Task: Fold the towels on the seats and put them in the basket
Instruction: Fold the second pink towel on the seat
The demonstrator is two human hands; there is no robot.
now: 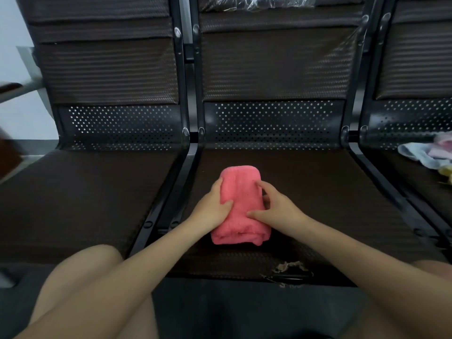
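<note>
A pink towel (pixel 241 192), folded into a narrow thick bundle, lies on the middle seat (pixel 318 196) of a dark bench. My left hand (pixel 212 206) grips its left side, thumb on top and fingers wrapped along the edge. My right hand (pixel 276 204) grips its right side, thumb and forefinger pressing on top while the other fingers curl by the edge. The basket is not in view.
A loose pile of pale blue, pink and yellow towels (pixel 430 155) lies on the right seat at the frame's edge. The left seat (pixel 85 199) holds nothing. The middle seat's front edge (pixel 291 267) is torn. My knees are below the bench.
</note>
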